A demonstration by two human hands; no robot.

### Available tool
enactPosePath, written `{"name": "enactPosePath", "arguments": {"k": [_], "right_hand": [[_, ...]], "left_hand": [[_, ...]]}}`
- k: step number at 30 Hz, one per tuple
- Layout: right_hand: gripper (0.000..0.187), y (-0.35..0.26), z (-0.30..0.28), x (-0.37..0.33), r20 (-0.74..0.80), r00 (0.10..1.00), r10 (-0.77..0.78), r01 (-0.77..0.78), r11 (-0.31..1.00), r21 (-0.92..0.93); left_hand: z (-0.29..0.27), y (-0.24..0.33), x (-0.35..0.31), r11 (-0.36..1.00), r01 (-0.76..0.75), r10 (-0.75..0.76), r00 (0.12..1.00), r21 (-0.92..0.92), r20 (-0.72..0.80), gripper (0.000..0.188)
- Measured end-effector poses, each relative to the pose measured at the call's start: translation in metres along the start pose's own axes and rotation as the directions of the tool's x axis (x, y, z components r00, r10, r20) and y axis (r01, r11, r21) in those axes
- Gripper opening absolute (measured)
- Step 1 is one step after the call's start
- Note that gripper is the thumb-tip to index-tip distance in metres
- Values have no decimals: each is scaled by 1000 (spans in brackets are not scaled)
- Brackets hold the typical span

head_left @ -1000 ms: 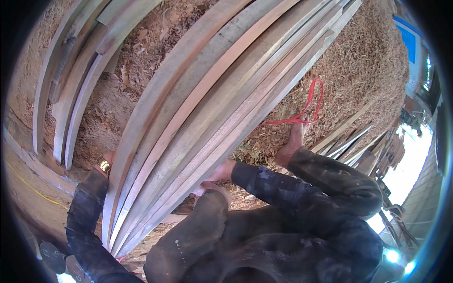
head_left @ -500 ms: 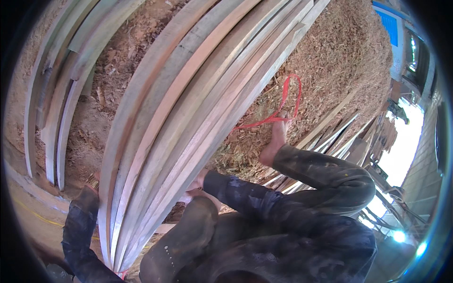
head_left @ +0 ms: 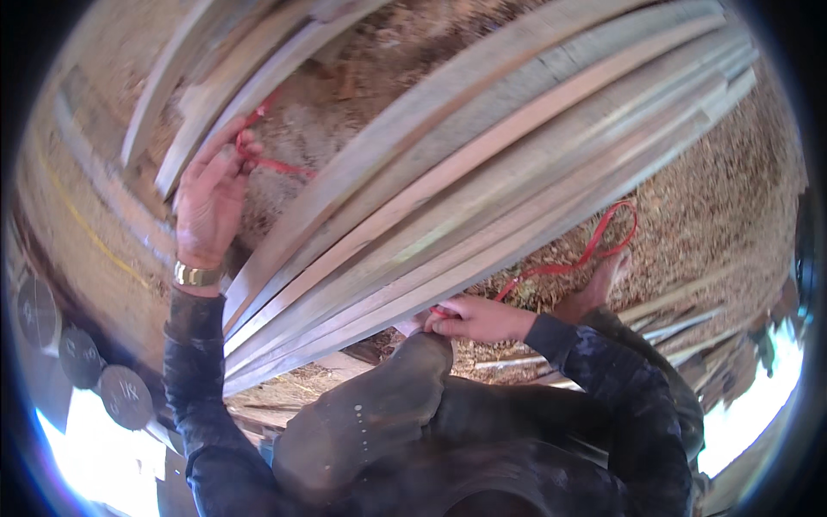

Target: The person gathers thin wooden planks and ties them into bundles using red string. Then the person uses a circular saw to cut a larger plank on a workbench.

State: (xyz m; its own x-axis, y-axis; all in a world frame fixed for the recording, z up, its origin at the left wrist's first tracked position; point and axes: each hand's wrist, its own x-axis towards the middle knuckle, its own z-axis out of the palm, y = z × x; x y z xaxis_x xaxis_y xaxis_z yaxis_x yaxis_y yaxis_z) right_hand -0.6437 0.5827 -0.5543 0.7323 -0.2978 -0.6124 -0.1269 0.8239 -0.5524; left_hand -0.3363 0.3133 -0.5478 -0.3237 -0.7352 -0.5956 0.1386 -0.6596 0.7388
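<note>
A bundle of long wooden boards (head_left: 482, 177) lies slantwise in front of me, from near left to far right. My left hand (head_left: 212, 202), with a gold watch at its wrist, is raised beyond the bundle's left side. Its fingers are closed on a red strap (head_left: 291, 169), which runs from them toward the boards. On the near right side, my right hand (head_left: 491, 319) is closed around another part of the red strap at the lower edge of the bundle. From there the strap's loose length (head_left: 564, 269) loops over the sawdust. The boards hide where it passes underneath.
A second group of boards (head_left: 284, 77) lies at the far left, close to my left hand. Wood shavings (head_left: 715, 198) cover the ground on the right. My bare foot (head_left: 594, 289) rests by the strap loop. Round log ends (head_left: 127, 397) stand at the lower left.
My left hand has come up from beside the boards, now with the red strap in it. The right hand has come out from the bundle's near edge holding strap. The view has turned.
</note>
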Motion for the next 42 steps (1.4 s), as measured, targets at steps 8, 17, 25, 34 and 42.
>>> {"name": "enactPosePath", "arguments": {"k": [8,17,25,34,42], "right_hand": [[71,-71,9,-50,-60,998,18,-62,357,-932],[54,-109,20,-64,-204,874,-441,182,686,-705],[50,-47,40,-83,-454,836,-307,433,878,205],[52,-11,64,-127,-419,889,-185,66,957,-284],[44,-15,40,-86,-767,617,176,408,762,503]], "left_hand": [[36,78,-80,679,-734,723,673,-20,-156,44],[174,31,-134,724,-582,376,783,370,495,19],[206,-53,-133,349,-766,466,642,540,609,16],[220,-90,-129,463,-767,119,550,444,827,18],[248,-109,-117,431,-677,103,693,596,713,15]]}}
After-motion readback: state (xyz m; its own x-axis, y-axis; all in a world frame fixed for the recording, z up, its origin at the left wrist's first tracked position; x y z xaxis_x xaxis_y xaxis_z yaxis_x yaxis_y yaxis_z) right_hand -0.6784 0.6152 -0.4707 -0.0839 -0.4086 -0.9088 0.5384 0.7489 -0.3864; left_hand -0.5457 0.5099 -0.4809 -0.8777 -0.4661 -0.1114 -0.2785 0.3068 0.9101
